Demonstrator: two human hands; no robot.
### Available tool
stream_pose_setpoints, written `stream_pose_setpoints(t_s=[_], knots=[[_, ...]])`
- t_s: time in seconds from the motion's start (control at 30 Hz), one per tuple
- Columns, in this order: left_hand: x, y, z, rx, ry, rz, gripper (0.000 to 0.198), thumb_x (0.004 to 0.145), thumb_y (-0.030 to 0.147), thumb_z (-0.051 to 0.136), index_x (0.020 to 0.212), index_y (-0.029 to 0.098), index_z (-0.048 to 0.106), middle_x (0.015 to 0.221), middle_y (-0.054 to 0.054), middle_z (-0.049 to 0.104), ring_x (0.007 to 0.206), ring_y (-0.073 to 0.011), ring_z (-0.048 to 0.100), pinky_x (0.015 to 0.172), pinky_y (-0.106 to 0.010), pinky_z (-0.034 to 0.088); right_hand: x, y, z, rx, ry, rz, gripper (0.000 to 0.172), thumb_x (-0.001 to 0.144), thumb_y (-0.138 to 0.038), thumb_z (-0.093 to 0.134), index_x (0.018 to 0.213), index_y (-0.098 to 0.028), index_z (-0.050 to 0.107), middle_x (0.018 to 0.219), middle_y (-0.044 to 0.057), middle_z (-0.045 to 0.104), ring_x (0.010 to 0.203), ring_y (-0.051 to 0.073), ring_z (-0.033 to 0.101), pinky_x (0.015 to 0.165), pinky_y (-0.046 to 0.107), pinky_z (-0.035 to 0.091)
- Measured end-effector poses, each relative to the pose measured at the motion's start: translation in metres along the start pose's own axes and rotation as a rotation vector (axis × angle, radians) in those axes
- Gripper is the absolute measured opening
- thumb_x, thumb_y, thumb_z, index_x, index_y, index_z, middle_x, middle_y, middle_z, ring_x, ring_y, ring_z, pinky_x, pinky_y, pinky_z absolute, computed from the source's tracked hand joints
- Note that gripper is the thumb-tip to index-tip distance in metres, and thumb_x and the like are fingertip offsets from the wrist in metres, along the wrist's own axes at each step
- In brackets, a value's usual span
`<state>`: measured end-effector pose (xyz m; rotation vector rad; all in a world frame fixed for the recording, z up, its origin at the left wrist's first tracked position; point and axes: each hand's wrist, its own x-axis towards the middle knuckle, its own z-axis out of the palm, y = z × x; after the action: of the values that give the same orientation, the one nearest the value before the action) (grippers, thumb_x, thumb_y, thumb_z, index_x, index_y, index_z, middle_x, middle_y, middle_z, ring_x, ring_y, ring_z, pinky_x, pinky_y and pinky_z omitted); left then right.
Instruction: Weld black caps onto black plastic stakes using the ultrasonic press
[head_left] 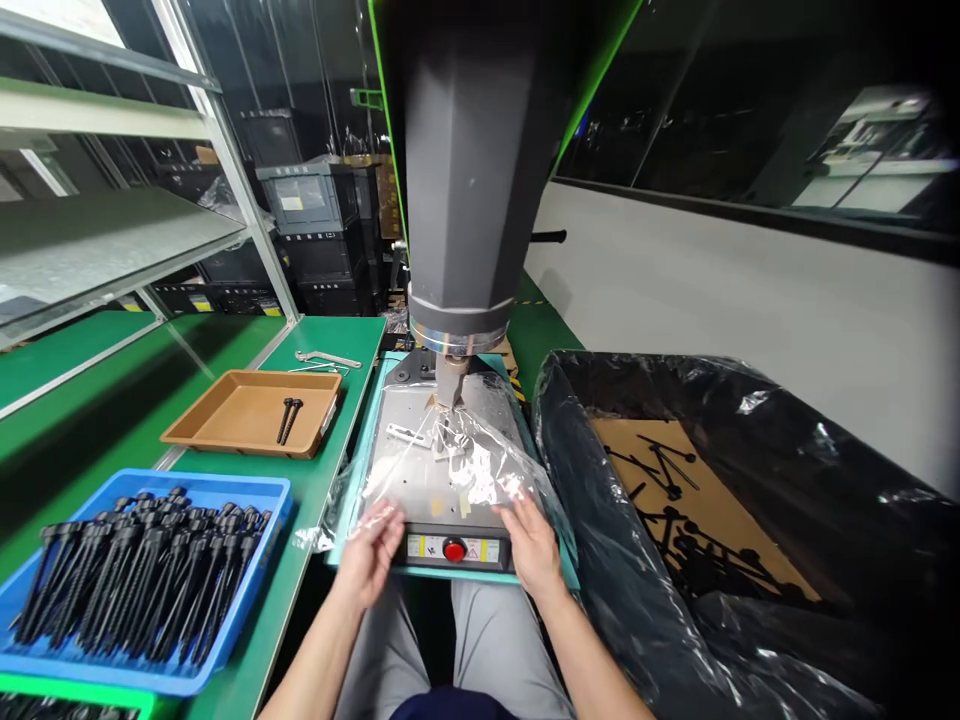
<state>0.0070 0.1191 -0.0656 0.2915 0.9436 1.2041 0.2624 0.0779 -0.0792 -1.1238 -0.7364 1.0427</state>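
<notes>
In the head view a dark machine head (465,200) with a metal tip (450,380) stands over a flat grey metal plate (420,480). Clear plastic film (495,465) drapes across the plate and bunches around the tip, partly veiling a small metal fixture (409,434). At the base's front left corner is my left hand (371,550), fingers bent but apart, with nothing seen in it. My right hand (532,540) rests at the front right corner, fingers spread over the film's edge. Between the hands sits a red button (454,549) on the front panel.
On the left, a blue tray (262,580) holds many black, long-stemmed plastic parts (142,570). Behind it, a brown tray (232,410) contains two such parts. Wrenches (328,358) lie farther back. At right, a black-lined bin (600,540) holds cardboard and scattered black parts.
</notes>
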Motion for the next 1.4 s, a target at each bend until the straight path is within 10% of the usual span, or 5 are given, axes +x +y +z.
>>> stream_pose_setpoints(t_s=[0.2, 0.4, 0.77, 1.13, 1.4], knots=[[-0.003, -0.032, 0.043, 0.159, -0.389, 0.083, 0.089, 0.059, 0.015, 0.088, 0.138, 0.029, 0.048, 0.131, -0.012, 0.061, 0.114, -0.0252, 0.061, 0.093, -0.035, 0.049, 0.024, -0.003, 0.023, 0.547, -0.112, 0.275, 0.017, 0.075, -0.021, 0.073, 0.091, -0.027, 0.068, 0.113, 0.003, 0.068, 0.096, 0.02, 0.067, 0.061, 0.027, 0.057], [0.0, -0.019, 0.055, 0.137, -0.335, 0.147, 0.05, 0.079, 0.046, 0.072, 0.119, 0.017, 0.066, 0.078, -0.003, 0.063, 0.07, -0.0115, 0.057, 0.061, -0.022, 0.043, 0.045, 0.002, 0.051, 0.606, -0.244, 0.373, 0.022, 0.067, -0.014, 0.078, 0.078, -0.022, 0.061, 0.074, -0.004, 0.063, 0.047, 0.005, 0.045, 0.036, 0.012, 0.029], [-0.009, 0.026, 0.075, 0.045, -0.332, 0.131, 0.036, 0.087, 0.048, 0.06, 0.107, 0.021, 0.072, 0.123, -0.01, 0.066, 0.095, -0.0196, 0.064, 0.07, -0.026, 0.053, 0.129, -0.051, 0.091, -0.644, 0.155, -0.67, 0.028, 0.084, -0.039, 0.055, 0.099, -0.018, 0.066, 0.111, 0.013, 0.057, 0.109, 0.026, 0.055, 0.098, 0.043, 0.044], [0.007, 0.041, 0.086, 0.091, -0.363, 0.28, 0.034, 0.086, 0.05, 0.061, 0.1, 0.022, 0.074, 0.138, -0.008, 0.057, 0.117, -0.0259, 0.057, 0.077, -0.031, 0.055, 0.16, -0.077, 0.107, -0.817, -0.035, -0.52, 0.022, 0.079, -0.033, 0.057, 0.09, -0.017, 0.067, 0.114, 0.016, 0.063, 0.114, 0.029, 0.054, 0.102, 0.042, 0.04], [0.025, 0.045, 0.098, 0.071, -0.321, 0.394, 0.034, 0.085, 0.049, 0.061, 0.094, 0.018, 0.073, 0.149, -0.009, 0.045, 0.14, -0.03, 0.035, 0.095, -0.04, 0.05, 0.116, -0.078, 0.098, -0.534, 0.001, -0.382, 0.031, 0.076, -0.041, 0.059, 0.097, -0.018, 0.065, 0.107, 0.013, 0.064, 0.107, 0.03, 0.056, 0.098, 0.046, 0.041]])
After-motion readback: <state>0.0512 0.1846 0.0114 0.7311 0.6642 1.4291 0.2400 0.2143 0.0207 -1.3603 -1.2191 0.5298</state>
